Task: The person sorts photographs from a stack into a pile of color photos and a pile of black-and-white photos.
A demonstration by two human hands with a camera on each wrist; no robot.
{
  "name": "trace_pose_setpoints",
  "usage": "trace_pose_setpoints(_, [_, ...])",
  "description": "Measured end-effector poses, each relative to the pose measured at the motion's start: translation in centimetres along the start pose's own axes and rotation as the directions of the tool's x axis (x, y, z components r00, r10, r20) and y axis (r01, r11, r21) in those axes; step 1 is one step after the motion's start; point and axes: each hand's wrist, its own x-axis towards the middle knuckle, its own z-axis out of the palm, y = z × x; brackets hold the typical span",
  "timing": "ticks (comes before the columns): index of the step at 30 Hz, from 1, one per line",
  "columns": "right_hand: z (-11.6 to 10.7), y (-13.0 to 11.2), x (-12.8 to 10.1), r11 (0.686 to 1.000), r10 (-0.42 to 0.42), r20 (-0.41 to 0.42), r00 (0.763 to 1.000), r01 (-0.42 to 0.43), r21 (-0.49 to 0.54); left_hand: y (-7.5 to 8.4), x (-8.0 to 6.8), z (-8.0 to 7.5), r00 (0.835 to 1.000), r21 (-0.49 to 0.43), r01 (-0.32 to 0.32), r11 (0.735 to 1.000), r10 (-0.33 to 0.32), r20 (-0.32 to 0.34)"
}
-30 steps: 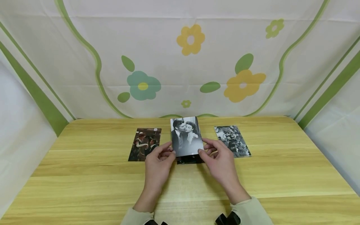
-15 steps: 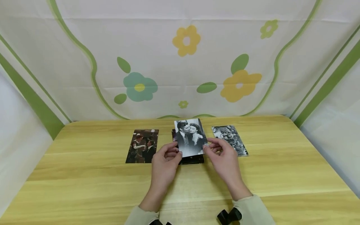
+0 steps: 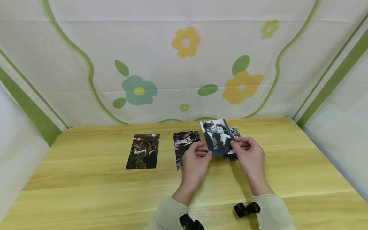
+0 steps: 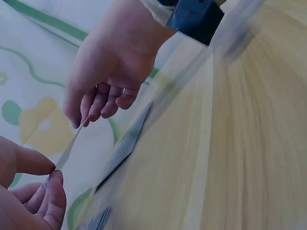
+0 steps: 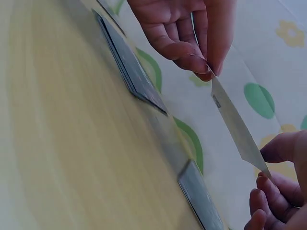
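Observation:
Both hands hold one black-and-white photo card (image 3: 216,140) of a couple, raised above the table. My left hand (image 3: 196,163) pinches its lower left corner between thumb and fingers. On the opposite edge, my right hand (image 3: 252,161) pinches it near the lower right corner. The held card hangs over another black-and-white photo (image 3: 231,157), which it largely covers in the head view. Partly behind my left hand lies a pile of dark photos (image 3: 181,147). Seen edge-on in the right wrist view, the raised card (image 5: 238,128) is tilted and apart from the tabletop.
A colour photo (image 3: 143,151) lies alone at the left of the wooden table (image 3: 95,195). Behind the table hangs a white cloth (image 3: 169,73) with flowers and green lines. Black devices (image 3: 247,209) are strapped at both wrists.
Both hands have carried the couple photo rightward, from above the middle pile to over the right-hand photo. The middle pile is now more exposed. The head view has shifted slightly.

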Motion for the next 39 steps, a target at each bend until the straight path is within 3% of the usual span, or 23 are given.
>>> trace_pose_setpoints(9, [-2.2,1.4,1.5,0.998,0.062,-0.095,0.994,-0.063,-0.007,0.3,-0.2,4.1,1.0,-0.088,0.012,0.996,-0.01,0.022])
trace_pose_setpoints(16, [-3.5,2.3,2.2,0.994,0.112,-0.157,0.981,-0.112,0.011,0.7,-0.4,6.2,0.999,-0.068,-0.024,0.997,0.027,0.039])
trace_pose_setpoints(32, [-3.2,2.7,2.6,0.991,0.128,-0.155,0.98,-0.131,-0.007,0.3,0.0,6.0,0.998,-0.003,-0.028,1.0,0.028,0.057])
trace_pose_setpoints(39, [-2.9,3.3,2.5,0.992,0.093,-0.147,0.985,-0.104,-0.069,0.0,0.2,5.9,0.998,0.035,0.021,0.999,-0.024,0.06])
